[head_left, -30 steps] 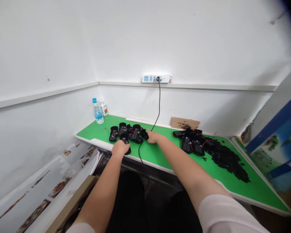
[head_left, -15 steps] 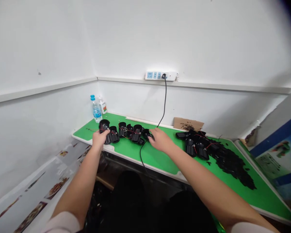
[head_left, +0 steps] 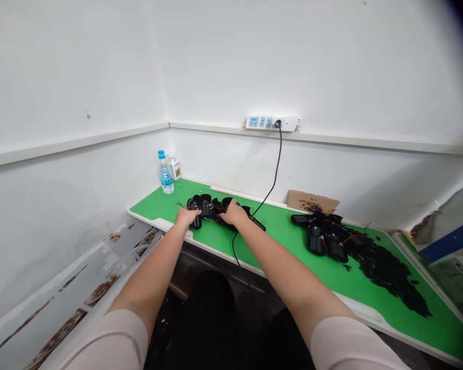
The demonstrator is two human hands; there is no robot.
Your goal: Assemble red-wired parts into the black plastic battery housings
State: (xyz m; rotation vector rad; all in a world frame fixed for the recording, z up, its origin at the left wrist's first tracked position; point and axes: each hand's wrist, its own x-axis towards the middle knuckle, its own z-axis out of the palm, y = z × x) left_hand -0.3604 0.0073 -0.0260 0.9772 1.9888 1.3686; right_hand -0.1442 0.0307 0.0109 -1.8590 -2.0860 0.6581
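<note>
My left hand (head_left: 187,217) is closed on a black plastic housing (head_left: 196,221) at the left end of a row of such parts. Farther right in the row, my right hand (head_left: 234,214) grips another black housing (head_left: 227,201), its thumb and fingers on either side and partly hiding it. Between my hands sits one more black housing (head_left: 206,206), with thin red wires running by it. A dark elongated part (head_left: 257,222) lies just past my right hand.
Right of the row are several wired black housings (head_left: 336,246) and a heap of small black pieces (head_left: 389,272) on the green tabletop (head_left: 278,252). Cardboard (head_left: 312,201) and bottles (head_left: 166,177) stand by the wall. A black cord (head_left: 277,172) hangs from the power strip (head_left: 272,123).
The view has swung left. My left hand has come in closer to the row with its housing, and my right hand has shifted left along the row, so my hands are nearer each other.
</note>
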